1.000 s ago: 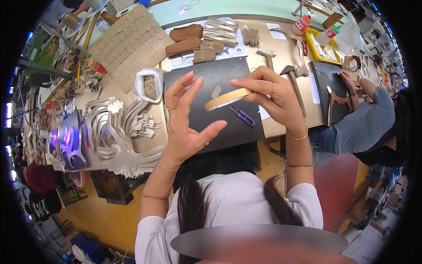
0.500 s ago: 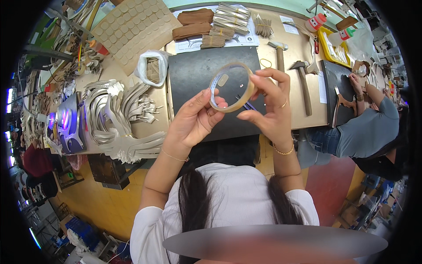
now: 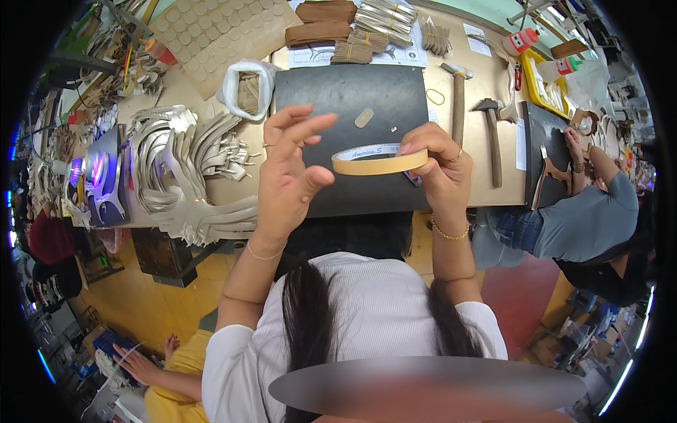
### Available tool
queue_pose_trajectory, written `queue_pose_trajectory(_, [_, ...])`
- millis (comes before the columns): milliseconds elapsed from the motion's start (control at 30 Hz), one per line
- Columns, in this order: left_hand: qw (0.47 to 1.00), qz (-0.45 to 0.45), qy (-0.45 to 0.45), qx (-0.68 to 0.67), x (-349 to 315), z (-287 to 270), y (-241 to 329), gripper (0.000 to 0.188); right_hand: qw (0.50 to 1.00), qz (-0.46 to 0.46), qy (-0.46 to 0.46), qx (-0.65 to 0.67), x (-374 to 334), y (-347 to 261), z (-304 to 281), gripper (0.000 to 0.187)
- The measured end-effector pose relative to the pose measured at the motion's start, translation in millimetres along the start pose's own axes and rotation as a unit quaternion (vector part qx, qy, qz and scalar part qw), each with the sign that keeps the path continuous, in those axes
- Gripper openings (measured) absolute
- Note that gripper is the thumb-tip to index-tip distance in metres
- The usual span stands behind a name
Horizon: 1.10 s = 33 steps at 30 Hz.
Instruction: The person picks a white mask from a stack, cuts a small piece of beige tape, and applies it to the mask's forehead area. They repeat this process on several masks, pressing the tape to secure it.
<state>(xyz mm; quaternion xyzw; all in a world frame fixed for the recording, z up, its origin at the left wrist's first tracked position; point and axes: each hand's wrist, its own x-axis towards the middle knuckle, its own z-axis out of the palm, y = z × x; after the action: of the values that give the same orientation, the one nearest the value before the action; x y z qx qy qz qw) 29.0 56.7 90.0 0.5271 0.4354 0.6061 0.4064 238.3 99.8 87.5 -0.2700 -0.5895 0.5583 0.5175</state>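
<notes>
A roll of tan tape point(image 3: 377, 166) is tilted almost edge-on above the black work mat point(image 3: 310, 92). My right hand point(image 3: 444, 166) pinches its right side between thumb and fingers. Just left of the roll, my left hand point(image 3: 290, 169) is raised with fingers and thumb spread, touching nothing. On the mat beyond the roll lie a small beige oval piece point(image 3: 364, 118) and a tiny white bit point(image 3: 393, 129). Something dark purple is partly hidden under the roll's right end.
Two hammers point(image 3: 489, 134) and a rubber band point(image 3: 435, 96) lie right of the mat. Left are a white bag of pieces point(image 3: 248, 88) and heaped pale straps point(image 3: 169, 166). Bundled strips point(image 3: 384, 21) sit behind. A co-worker point(image 3: 585, 211) sits right; a yellow-clad person point(image 3: 176, 381) is lower left.
My left hand has let go of the tape roll and moved left, opening. The roll has turned from facing me to nearly edge-on, now in my right hand. A yellow-clad person has appeared lower left.
</notes>
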Motion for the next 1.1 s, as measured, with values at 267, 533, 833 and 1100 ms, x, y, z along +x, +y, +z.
queue_pose_trajectory(267, [0.989,-0.018,-0.146,0.023,1.5,-4.0,13.4,0.04,0.969,0.097,0.01,0.226,-0.4,23.0,7.2,0.034])
queue_pose_trajectory(533, [0.988,-0.065,-0.142,-0.018,1.8,-8.7,15.0,0.024,0.882,0.249,0.009,0.401,2.9,32.2,20.4,0.034])
queue_pose_trajectory(833, [0.964,-0.152,-0.042,-0.215,0.2,-10.8,12.0,0.018,0.958,0.218,0.072,0.17,2.3,36.6,36.5,0.041])
queue_pose_trajectory(1100, [0.906,-0.226,0.015,-0.357,1.4,-10.7,2.6,0.026,0.974,0.023,-0.107,-0.199,9.4,6.1,22.0,0.052])
